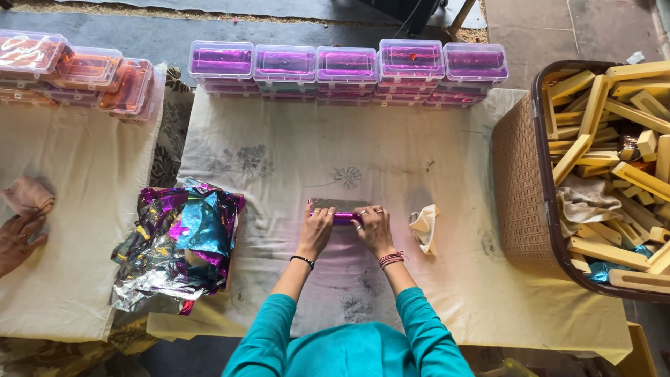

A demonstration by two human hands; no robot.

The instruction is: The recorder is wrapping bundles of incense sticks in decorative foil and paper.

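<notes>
My left hand (317, 227) and my right hand (373, 227) both press on a small block wrapped in shiny purple foil (342, 217) that lies on the white cloth (279, 160). A strip of the foil's silver side (338, 204) sticks out flat beyond my fingers. A crumpled cream rag (423, 226) lies just right of my right hand. A heap of loose purple, blue and silver foil sheets (178, 244) sits to my left.
A row of clear lidded boxes with purple contents (349, 66) lines the far edge, and orange ones (84, 70) stand at the far left. A brown basket (520, 188) of pale wooden blocks (614, 139) stands on the right. Another person's hand (17, 237) rests at the left edge by a pink cloth (28, 195).
</notes>
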